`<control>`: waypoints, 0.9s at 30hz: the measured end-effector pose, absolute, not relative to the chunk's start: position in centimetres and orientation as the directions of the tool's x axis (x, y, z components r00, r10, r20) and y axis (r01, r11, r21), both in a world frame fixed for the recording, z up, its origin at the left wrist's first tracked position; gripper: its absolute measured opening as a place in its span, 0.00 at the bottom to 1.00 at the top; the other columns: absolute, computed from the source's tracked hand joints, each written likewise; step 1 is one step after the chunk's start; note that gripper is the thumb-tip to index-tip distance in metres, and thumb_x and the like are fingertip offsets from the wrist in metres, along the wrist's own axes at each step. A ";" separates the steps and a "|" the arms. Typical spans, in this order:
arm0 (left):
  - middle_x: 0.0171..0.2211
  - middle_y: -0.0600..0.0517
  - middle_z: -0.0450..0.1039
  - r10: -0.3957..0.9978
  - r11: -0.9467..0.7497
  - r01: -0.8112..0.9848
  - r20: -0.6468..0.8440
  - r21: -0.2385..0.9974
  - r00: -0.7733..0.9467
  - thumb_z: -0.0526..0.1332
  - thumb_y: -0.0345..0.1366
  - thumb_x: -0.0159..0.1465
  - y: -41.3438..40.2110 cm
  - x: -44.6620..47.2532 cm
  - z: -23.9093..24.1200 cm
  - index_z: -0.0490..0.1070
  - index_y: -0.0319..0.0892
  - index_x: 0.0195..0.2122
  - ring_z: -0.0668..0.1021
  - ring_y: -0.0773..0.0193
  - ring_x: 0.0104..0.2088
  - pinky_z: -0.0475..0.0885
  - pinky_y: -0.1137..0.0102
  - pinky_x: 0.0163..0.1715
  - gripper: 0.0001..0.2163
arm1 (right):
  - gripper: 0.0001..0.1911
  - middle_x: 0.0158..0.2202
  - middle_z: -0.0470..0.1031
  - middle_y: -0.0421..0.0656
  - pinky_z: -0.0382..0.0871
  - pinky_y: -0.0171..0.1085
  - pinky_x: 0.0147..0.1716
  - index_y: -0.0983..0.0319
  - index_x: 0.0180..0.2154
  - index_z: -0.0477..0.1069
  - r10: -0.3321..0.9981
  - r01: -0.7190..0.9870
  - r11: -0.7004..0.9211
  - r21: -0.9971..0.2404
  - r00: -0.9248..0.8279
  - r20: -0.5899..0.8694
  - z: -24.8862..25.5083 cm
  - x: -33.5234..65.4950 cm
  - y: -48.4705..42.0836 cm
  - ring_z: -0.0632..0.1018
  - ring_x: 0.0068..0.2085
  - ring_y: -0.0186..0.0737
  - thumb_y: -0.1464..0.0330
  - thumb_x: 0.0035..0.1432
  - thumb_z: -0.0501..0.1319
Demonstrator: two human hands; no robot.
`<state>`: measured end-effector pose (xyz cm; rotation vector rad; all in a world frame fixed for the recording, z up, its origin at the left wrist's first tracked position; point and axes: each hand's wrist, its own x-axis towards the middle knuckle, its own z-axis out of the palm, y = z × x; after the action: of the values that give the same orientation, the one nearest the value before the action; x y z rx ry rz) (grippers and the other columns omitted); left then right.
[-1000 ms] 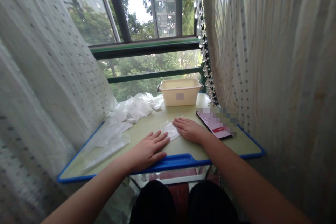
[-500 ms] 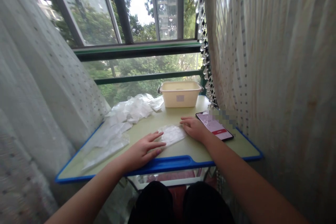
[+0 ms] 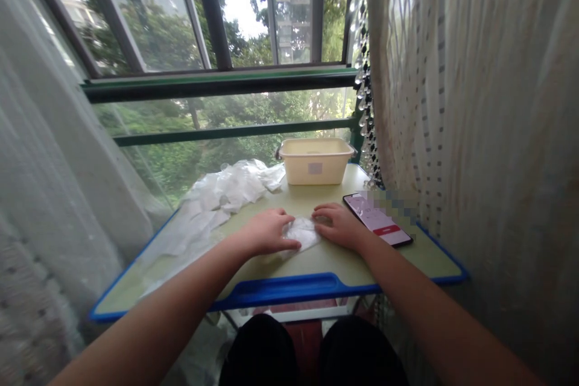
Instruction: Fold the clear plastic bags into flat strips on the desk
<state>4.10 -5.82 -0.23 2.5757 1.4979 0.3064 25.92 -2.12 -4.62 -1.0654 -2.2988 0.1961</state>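
Note:
A small clear plastic bag (image 3: pixel 302 233) lies flat in the middle of the green table (image 3: pixel 407 256). My left hand (image 3: pixel 266 231) rests on the bag's left end, knuckles up and fingers curled onto its edge. From the other side, my right hand (image 3: pixel 338 226) grips the bag's right end with bent fingers. The two hands are close together, with only a short strip of the bag showing between them.
A cream plastic tub (image 3: pixel 315 160) stands at the table's far edge. A heap of clear plastic bags (image 3: pixel 212 199) covers the left half. A phone (image 3: pixel 377 220) with a lit screen lies to the right. Curtains hang close on both sides, with a window ahead.
My left hand has moved forward from the table's blue front rim onto the bag's left end. The fingers of both hands have gone from flat to curled on the bag.

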 end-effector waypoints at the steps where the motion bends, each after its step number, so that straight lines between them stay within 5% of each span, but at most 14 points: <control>1: 0.43 0.45 0.70 0.878 -0.479 0.853 0.091 0.208 0.470 0.60 0.56 0.46 -5.8 4.3 -0.3 0.71 0.44 0.44 0.73 0.53 0.40 0.65 0.65 0.41 0.28 | 0.15 0.43 0.73 0.45 0.61 0.40 0.49 0.61 0.40 0.74 0.730 0.646 0.677 -0.352 -0.526 0.437 -4.6 25.9 -2.2 0.71 0.46 0.42 0.65 0.49 0.58; 8: 0.36 0.45 0.71 0.912 -0.408 0.898 0.120 0.167 0.392 0.56 0.60 0.46 -6.6 3.7 -0.7 0.73 0.43 0.36 0.73 0.54 0.35 0.65 0.67 0.35 0.27 | 0.20 0.52 0.67 0.46 0.57 0.40 0.53 0.61 0.49 0.67 0.739 0.666 0.669 -0.330 -0.547 0.393 -4.6 25.8 -2.1 0.66 0.52 0.42 0.64 0.56 0.52; 13: 0.31 0.45 0.72 0.952 -0.301 0.938 0.108 0.173 0.286 0.50 0.63 0.49 -6.7 3.1 -0.5 0.72 0.41 0.35 0.73 0.53 0.31 0.64 0.66 0.29 0.30 | 0.14 0.42 0.71 0.48 0.61 0.38 0.47 0.64 0.42 0.70 0.796 0.770 0.557 -0.311 -0.388 0.464 -4.5 25.7 -2.0 0.69 0.45 0.41 0.68 0.57 0.51; 17: 0.37 0.43 0.72 0.954 -0.231 0.951 0.238 0.206 0.180 0.48 0.54 0.57 -5.8 3.3 -1.3 0.69 0.38 0.42 0.73 0.54 0.38 0.65 0.65 0.36 0.25 | 0.12 0.36 0.73 0.48 0.62 0.38 0.42 0.64 0.37 0.71 0.837 0.849 0.460 -0.259 -0.318 0.445 -4.3 25.5 -2.0 0.70 0.40 0.42 0.67 0.56 0.51; 23: 0.38 0.46 0.72 0.971 -0.220 0.867 0.182 0.448 0.153 0.56 0.46 0.55 -3.8 4.3 -2.3 0.68 0.38 0.43 0.74 0.59 0.36 0.67 0.69 0.35 0.19 | 0.19 0.29 0.75 0.47 0.62 0.38 0.30 0.61 0.25 0.71 0.938 0.943 0.231 -0.240 -0.151 0.311 -3.8 24.4 -3.2 0.73 0.32 0.43 0.56 0.55 0.50; 27: 0.36 0.46 0.72 0.969 -0.223 0.861 0.200 0.458 0.145 0.60 0.45 0.51 -3.5 4.3 -2.7 0.69 0.39 0.39 0.74 0.59 0.35 0.66 0.69 0.36 0.18 | 0.19 0.25 0.75 0.50 0.61 0.36 0.26 0.63 0.25 0.73 0.977 0.927 0.165 -0.337 -0.107 0.186 -2.5 22.7 -3.7 0.74 0.29 0.43 0.55 0.51 0.53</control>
<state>4.30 -3.47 -2.70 2.1872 1.7904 0.6731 22.72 -3.65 -2.50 -1.8116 -2.0885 0.1910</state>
